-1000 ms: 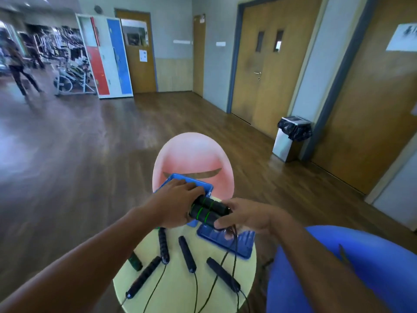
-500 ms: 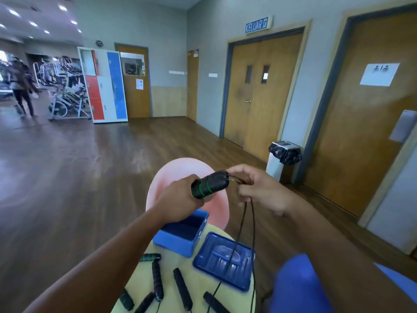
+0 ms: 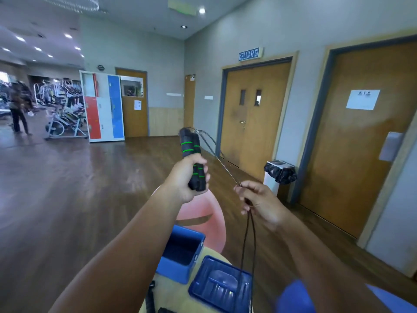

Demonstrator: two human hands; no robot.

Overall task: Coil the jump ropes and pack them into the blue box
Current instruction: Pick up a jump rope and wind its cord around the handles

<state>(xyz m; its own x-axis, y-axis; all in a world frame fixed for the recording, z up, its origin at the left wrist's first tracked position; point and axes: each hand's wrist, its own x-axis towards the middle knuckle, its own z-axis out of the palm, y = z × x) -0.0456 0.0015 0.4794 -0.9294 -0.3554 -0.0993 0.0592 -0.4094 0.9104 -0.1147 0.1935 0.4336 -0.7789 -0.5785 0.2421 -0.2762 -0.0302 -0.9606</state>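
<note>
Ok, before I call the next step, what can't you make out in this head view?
- Other jump ropes on the table: cut off by the bottom edge.
- Blue box: the left arm covers its near left part.
- Rope cords: where they end is below the frame.
- Handle ends: motion-blurred.

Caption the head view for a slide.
Left hand grips paired handles; right hand pinches the cord above the blue box.
</note>
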